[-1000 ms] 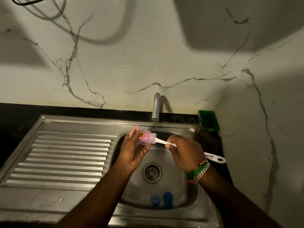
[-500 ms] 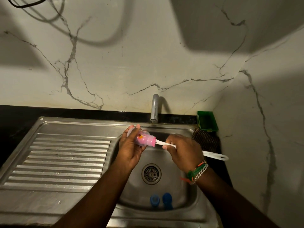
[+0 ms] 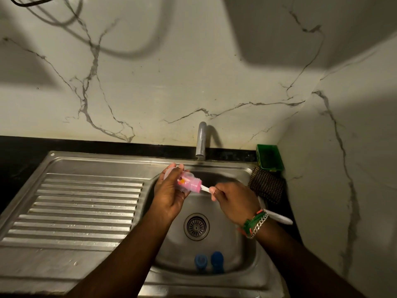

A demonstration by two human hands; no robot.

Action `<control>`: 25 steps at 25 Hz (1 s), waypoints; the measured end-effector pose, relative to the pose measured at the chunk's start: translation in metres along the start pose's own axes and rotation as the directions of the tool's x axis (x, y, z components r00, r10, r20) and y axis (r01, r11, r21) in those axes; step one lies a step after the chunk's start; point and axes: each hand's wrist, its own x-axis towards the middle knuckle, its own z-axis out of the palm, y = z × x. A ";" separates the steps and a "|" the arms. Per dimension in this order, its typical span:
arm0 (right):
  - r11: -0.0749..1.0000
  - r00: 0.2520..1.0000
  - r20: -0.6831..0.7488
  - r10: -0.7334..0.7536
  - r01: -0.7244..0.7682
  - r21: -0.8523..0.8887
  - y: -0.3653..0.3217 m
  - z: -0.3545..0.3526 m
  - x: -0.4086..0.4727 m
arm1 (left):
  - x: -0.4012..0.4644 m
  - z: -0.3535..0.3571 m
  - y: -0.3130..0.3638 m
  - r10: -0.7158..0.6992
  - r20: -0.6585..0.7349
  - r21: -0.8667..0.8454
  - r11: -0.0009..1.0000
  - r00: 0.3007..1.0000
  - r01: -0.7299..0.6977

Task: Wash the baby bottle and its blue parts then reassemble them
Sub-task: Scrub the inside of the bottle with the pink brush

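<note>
Since a moment ago my right hand (image 3: 235, 202) has pushed in toward the bottle (image 3: 186, 183), so less of the white brush (image 3: 205, 188) handle shows between the two, and the bottle has tipped a little so its mouth points down and right. Left hand (image 3: 170, 195) grips the bottle, fingers curled round its pale pink body, thumb over the top, holding it above the far left part of the sink (image 3: 240, 244) basin, just below the tap (image 3: 200, 140). Right fingers are closed round the brush handle; its front end enters the bottle's mouth and its tail (image 3: 279, 218) sticks out past my wrist, over the sink's right rim. Bracelets (image 3: 255, 223), green, orange and chain, sit on that wrist. Two blue parts (image 3: 200, 260) (image 3: 217, 259) stand side by side on the basin floor at the near wall, well apart from the bottle, with the drain (image 3: 196, 226) between them and my hands. Left of the basin lies the ribbed drainboard (image 3: 86, 211). Right of the tap, in the corner of the dark counter (image 3: 21, 151), sits a green box (image 3: 269, 157), and just in front of it, at the sink's right rim, a dark scrubber (image 3: 266, 186). Marble wall (image 3: 150, 82) rises behind.
</note>
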 end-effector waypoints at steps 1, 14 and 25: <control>0.968 0.987 0.114 0.117 -0.139 0.210 0.001 0.001 0.002 | 0.000 0.001 0.002 0.004 0.012 0.003 1.000 1.000 -0.004; 0.675 0.876 0.454 0.165 -0.436 0.595 -0.005 -0.002 0.000 | -0.001 0.001 0.005 0.028 0.267 -0.038 0.999 0.963 -0.019; 0.844 0.945 0.295 0.138 -0.268 0.465 0.005 0.004 -0.003 | 0.003 -0.005 0.004 0.051 0.244 -0.037 0.998 0.968 -0.043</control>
